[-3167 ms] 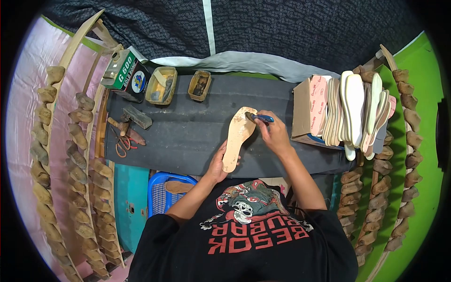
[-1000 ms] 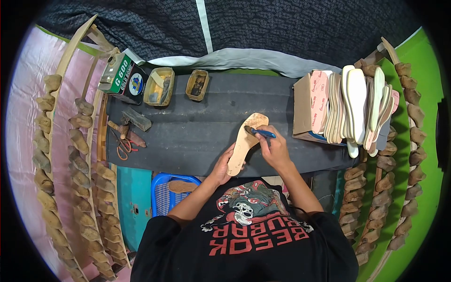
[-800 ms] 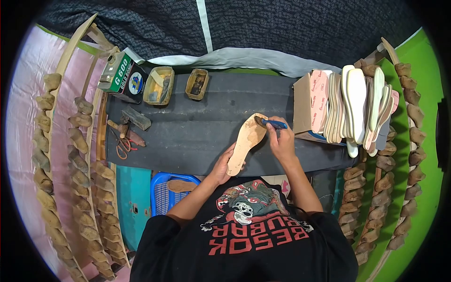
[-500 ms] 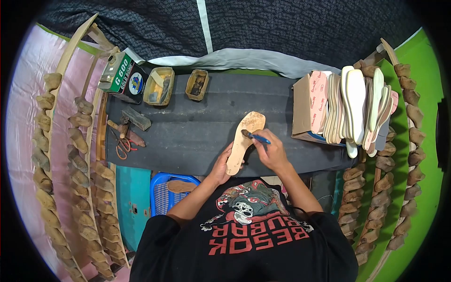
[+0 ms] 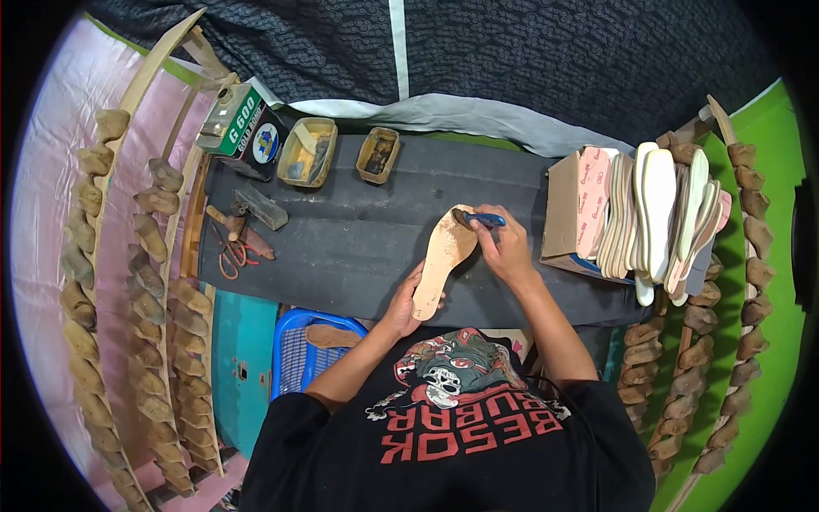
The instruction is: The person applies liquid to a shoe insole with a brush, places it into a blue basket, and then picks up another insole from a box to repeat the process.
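A tan shoe insole (image 5: 438, 266) is held over the dark table, its wide toe end pointing away from me. My left hand (image 5: 404, 302) is closed on its narrow heel end, with some of the fingers hidden underneath. Gripped in my right hand (image 5: 509, 249) is a blue-handled brush (image 5: 486, 220), its dark bristles touching the insole close to the toe tip. The insole's forepart looks speckled and blotchy, while the heel half is plainer.
A box (image 5: 563, 205) packed with insoles stands at the right. Farther left are a glue can (image 5: 241, 132), two small tubs (image 5: 307, 152), a hammer (image 5: 223, 222) and pliers (image 5: 230, 256). A blue basket (image 5: 286, 358) sits below the table edge. Racks of shoe lasts (image 5: 153, 202) line both sides.
The brush in my right hand has moved from the middle of the forepart up to the toe end. My left hand keeps its hold on the insole. The whole view has shifted slightly.
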The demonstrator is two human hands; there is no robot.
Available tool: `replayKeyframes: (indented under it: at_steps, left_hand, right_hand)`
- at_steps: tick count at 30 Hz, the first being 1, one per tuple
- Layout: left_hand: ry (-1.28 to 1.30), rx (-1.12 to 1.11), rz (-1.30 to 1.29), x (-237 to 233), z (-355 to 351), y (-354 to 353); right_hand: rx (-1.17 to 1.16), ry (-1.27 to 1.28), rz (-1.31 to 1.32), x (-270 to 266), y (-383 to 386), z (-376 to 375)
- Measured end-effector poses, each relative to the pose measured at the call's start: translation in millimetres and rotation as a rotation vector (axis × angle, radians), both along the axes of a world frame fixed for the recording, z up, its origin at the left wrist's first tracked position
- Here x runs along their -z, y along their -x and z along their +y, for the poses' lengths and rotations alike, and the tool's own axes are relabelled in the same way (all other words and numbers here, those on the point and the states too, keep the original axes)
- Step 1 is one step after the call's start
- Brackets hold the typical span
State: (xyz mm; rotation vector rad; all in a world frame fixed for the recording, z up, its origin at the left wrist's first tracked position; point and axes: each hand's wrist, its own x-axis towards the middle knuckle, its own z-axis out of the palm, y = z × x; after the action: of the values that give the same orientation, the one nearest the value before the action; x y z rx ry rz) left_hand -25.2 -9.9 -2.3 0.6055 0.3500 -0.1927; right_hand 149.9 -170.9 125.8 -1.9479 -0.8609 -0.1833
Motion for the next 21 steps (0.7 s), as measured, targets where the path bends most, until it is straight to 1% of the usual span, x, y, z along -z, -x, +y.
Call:
replayKeyframes:
  at_steps: [1,4,7,10,11,14,17,21]
  left_hand:
    - [0.001,-0.016,0.005,0.4,1.9,1.2]
    - [0.026,-0.065,0.025,5.8,9.1,6.4]
    - [0.053,-0.124,0.028,5.1,15.8,14.4]
    - [0.077,-0.18,0.018,3.9,25.8,21.1]
    - [0.086,-0.198,0.015,4.7,29.4,23.4]
    - [0.178,-0.283,0.0,14.4,39.2,34.5]
    - [0.219,-0.336,-0.009,8.8,48.2,46.4]
    - [0.168,-0.378,0.007,9.6,57.8,62.6]
  right_hand:
    - [-0.011,0.009,0.003,1.2,-1.4,6.7]
    - [-0.003,-0.12,-0.008,9.7,-17.0,38.0]
    - [0.047,-0.193,0.357,26.7,-39.3,71.2]
    - [0.044,-0.249,0.528,39.0,-60.4,109.5]
    - [0.026,-0.268,0.497,42.5,-66.1,122.0]
    - [0.038,-0.2,0.475,49.6,-83.1,154.2]
    - [0.088,-0.124,0.442,61.1,-98.3,182.8]
    - [0.122,-0.054,0.392,76.5,-109.9,209.8]
